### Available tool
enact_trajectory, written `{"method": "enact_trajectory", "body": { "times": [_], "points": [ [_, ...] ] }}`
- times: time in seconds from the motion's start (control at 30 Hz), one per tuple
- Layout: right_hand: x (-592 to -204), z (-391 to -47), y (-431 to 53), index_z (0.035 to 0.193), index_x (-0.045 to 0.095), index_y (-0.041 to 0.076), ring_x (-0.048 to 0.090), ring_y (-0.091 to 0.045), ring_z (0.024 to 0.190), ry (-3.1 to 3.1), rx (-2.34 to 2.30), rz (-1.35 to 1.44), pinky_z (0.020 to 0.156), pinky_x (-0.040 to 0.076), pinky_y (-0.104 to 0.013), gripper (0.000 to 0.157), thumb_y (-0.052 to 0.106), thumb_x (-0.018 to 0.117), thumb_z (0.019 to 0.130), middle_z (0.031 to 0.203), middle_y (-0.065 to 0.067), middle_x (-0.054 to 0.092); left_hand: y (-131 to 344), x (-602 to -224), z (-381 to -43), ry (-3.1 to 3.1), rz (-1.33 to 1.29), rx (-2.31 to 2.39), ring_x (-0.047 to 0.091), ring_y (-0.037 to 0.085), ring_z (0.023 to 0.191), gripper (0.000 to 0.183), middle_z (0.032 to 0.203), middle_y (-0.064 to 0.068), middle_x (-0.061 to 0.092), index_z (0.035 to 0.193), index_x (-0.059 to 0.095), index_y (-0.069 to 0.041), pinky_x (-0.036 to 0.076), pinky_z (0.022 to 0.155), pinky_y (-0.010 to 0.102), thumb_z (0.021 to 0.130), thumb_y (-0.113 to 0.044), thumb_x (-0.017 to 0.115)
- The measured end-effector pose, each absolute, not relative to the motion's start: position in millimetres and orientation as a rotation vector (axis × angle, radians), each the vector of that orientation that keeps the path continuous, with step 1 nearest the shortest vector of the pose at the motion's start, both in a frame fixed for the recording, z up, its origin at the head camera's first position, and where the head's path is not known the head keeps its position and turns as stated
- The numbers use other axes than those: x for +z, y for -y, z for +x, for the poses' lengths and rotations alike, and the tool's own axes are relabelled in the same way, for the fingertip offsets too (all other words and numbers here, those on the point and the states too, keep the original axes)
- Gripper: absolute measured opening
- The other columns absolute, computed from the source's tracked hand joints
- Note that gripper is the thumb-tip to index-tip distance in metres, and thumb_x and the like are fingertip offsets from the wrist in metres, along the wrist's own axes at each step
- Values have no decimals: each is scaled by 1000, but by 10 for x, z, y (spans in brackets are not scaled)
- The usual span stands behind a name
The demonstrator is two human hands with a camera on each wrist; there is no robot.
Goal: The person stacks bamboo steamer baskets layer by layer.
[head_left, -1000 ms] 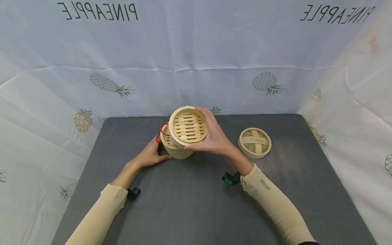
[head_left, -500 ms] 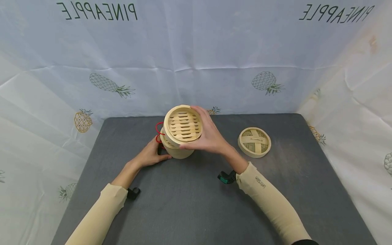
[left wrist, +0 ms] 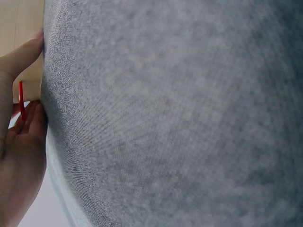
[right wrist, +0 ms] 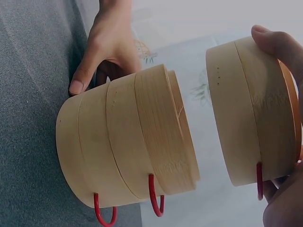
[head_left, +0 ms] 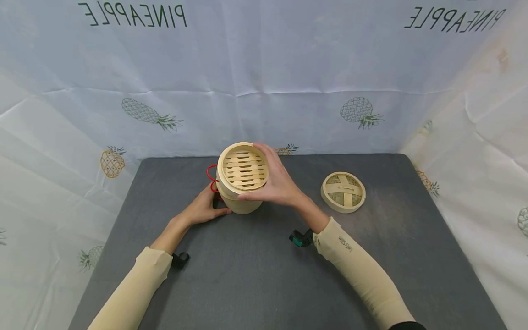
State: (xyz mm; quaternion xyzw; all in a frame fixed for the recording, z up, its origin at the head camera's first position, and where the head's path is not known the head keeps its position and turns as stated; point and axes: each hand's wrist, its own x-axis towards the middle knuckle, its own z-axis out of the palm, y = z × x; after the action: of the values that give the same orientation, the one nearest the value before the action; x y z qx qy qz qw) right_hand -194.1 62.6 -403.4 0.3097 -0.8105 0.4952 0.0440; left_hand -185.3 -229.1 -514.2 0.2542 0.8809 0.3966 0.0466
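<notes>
My right hand grips a round bamboo steamer basket by its sides, slatted floor and red loop in sight. Below it, a stack of steamer baskets stands on the table. In the right wrist view, a gap separates the held basket from the stack, which shows two tiers with red loops. My left hand holds the stack low on its left side, thumb at the front, fingers partly hidden behind. In the left wrist view, that hand appears at the left edge beside a red loop.
A round bamboo lid with crossed strips lies to the right on the dark grey table. A white cloth printed with pineapples hangs behind the table's back edge.
My right hand has carried the held basket to the left, so it covers more of the stack from above. The left hand and the lid stay where they were.
</notes>
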Motion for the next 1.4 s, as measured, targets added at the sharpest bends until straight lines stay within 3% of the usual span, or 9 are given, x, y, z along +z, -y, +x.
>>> {"method": "enact_trajectory", "body": {
  "times": [0.23, 0.47, 0.77, 1.4],
  "points": [
    [-4071, -1964, -595, 169, 31, 14, 41, -31, 155, 2487, 1521, 940, 124, 42, -60, 128, 31, 105, 66, 172, -12, 34, 2306, -5196, -1895, -2686, 789, 1216, 70, 31, 119, 91, 143, 17, 60, 160, 42, -7, 61, 100, 50, 86, -16, 94],
    [-4119, -1989, -573, 170, 29, 16, 41, -31, 155, 2509, 1518, 931, 125, 42, -61, 128, 31, 105, 67, 173, -12, 32, 2343, -5286, -1928, -2693, 926, 1307, 70, 29, 111, 89, 138, 20, 61, 159, 46, -6, 62, 91, 40, 85, -22, 94],
    [-4176, -2025, -554, 171, 28, 19, 42, -31, 154, 2534, 1529, 933, 124, 42, -61, 127, 32, 103, 70, 174, -11, 30, 2280, -5160, -1889, -2670, 773, 1224, 69, 31, 121, 92, 145, 17, 60, 160, 43, -6, 61, 101, 52, 85, -13, 95],
    [-4240, -2081, -480, 170, 29, 19, 43, -31, 151, 2575, 1551, 893, 123, 43, -61, 125, 36, 102, 70, 173, -11, 30, 2284, -5146, -1874, -2684, 755, 1207, 69, 28, 119, 89, 143, 15, 61, 157, 46, -7, 61, 101, 49, 84, -14, 95]
  ]
}}
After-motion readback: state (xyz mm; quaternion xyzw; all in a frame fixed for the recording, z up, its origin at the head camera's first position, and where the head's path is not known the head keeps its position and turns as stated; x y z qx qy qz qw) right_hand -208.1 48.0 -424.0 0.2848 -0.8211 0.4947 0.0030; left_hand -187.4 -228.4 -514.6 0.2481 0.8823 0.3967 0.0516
